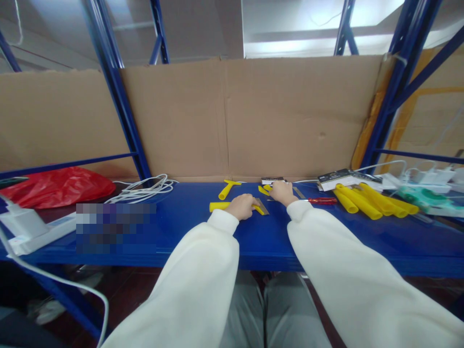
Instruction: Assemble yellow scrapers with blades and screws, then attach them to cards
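My left hand (240,207) is closed around a yellow-handled scraper (218,206). The handle's round end sticks out on the left, and a thin metal blade shows on the right. My right hand (283,193) is bent down to the table beside small yellow plastic pieces (266,189). Its fingertips are drawn together, and what they pinch, if anything, is hidden. Just right of it lies a flat metal blade (299,193). A screwdriver (322,200) with a red handle lies farther right. Behind my left hand is a loose yellow T-shaped handle (228,189).
Several yellow tubular handles (364,200) are piled at the right by a black-and-white box (339,179). On the left are a red plastic bag (68,187), coiled white cable (148,187) and a power strip (47,234). Cardboard (253,116) walls off the blue table's (181,232) back.
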